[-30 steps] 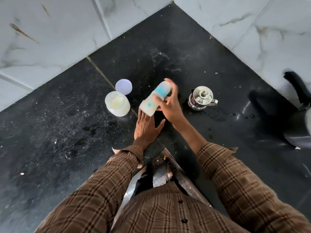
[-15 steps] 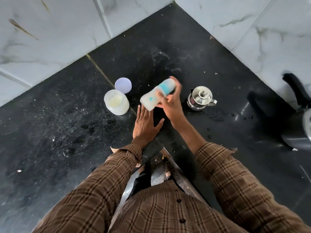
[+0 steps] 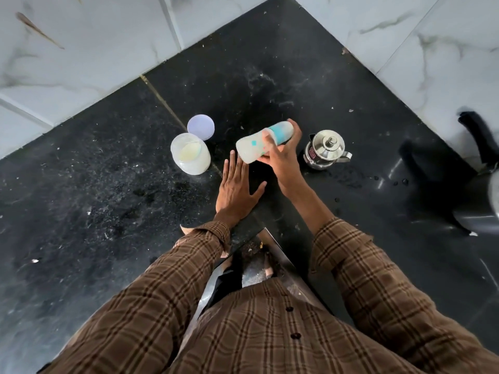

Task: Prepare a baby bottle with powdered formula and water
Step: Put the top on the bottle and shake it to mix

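1. Over the last second the baby bottle point(image 3: 263, 143) has swung from a steeper tilt to lying nearly level in the air, its teal cap end lifted and carried toward the steel kettle point(image 3: 325, 149). The bottle's outline is smeared by motion. This reads as a shaking stroke, so the powder and water are probably already inside and being mixed.

2. The right hand point(image 3: 283, 155) is the working grip: fingers and thumb are curled round the middle of the bottle, holding it above the tabletop point(image 3: 94, 198), not touching it.

3. The left hand point(image 3: 236, 184) has not moved across the frames. It lies flat on the tabletop with fingers straight and spread, holding nothing, just below the bottle's base end.

4. For the task this suggests a late stage: the cap is on and the formula container point(image 3: 190, 153) stands open and untouched. Its lid point(image 3: 201, 127) lies just behind it.

5. Materials and shapes:
   - The bottle is a rounded cylinder of cloudy translucent plastic with small coloured marks and a smooth teal cap.
   - The formula container is a squat, frosted plastic tub with pale yellowish powder inside; its lid is a flat pale lilac disc.
   - The kettle is polished steel, bulbous, with a knobbed lid and a short spout or handle on the right.
   - The tabletop is dark speckled stone, dusty, with water droplets near the kettle; the walls behind are glossy white veined tiles.
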